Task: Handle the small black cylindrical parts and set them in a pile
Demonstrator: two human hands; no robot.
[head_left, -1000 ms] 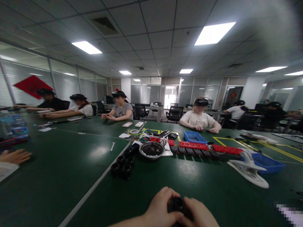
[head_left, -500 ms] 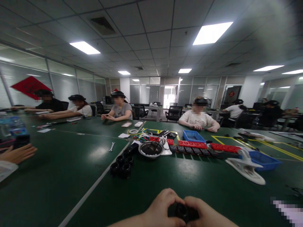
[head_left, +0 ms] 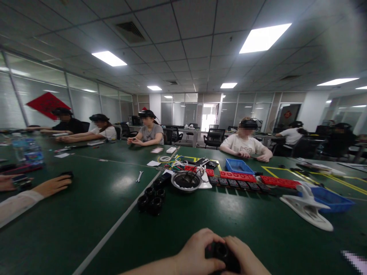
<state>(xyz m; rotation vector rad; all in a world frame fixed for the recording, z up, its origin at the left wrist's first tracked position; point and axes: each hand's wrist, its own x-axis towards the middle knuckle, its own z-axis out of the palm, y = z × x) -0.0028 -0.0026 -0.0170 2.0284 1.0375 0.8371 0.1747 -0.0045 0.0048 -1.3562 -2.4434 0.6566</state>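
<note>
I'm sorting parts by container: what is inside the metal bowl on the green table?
The metal bowl holds dark cables or wires that trail over its far rim. Its near wall hides the bottom, so any small parts lying there cannot be seen.

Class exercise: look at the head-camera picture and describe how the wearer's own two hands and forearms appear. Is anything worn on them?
Both the left hand and the right hand are bare: no gloves, rings or watch show. The left forearm is uncovered where it enters at the bottom edge, with no sleeve in view. The right forearm lies out of frame, so a sleeve there cannot be judged.
</note>
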